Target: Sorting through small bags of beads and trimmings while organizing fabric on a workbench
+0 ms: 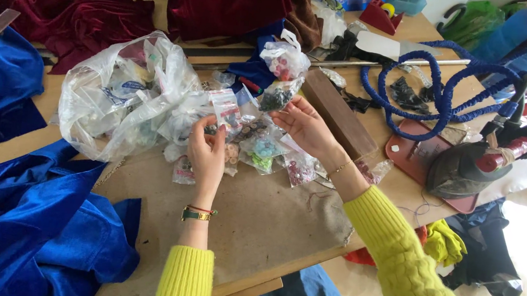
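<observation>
Yellow ribbed-knit sleeves frame a sorting job on a cluttered wooden bench (256, 230), where the person's left hand (207, 156), wearing a green-faced wristwatch (195, 214), pinches a small clear zip bag of dark and red beads (227, 110) between thumb and fingers, the fingers closed on its lower edge. Raised just beside it, the right hand (307, 125), with a thin gold bracelet (339, 169) at the wrist, has its fingertips closed on a second clear zip bag holding dark beads (276, 96), held up above the bench top. Judged from how things lie, the sorting looks partly done: about six little packets, among them a clear packet of turquoise and green beads (263, 149) and a clear packet of dark red beads (300, 169), lie loose on the bench between the hands, while a large crumpled clear plastic sack (119, 94) to the left remains stuffed with many more, too tangled to count. One more knotted clear bag of pinkish pieces (284, 58) sits behind the raised packet. Two packets are in hand, one to each. Folds of shiny blue velvet fabric (28, 223) spill over the near left corner, dark red velvet cloth (84, 15) is heaped at the far edge, and one grey steam iron (474, 169) rests on a reddish mat at right beneath a coiled blue hose (437, 87).
</observation>
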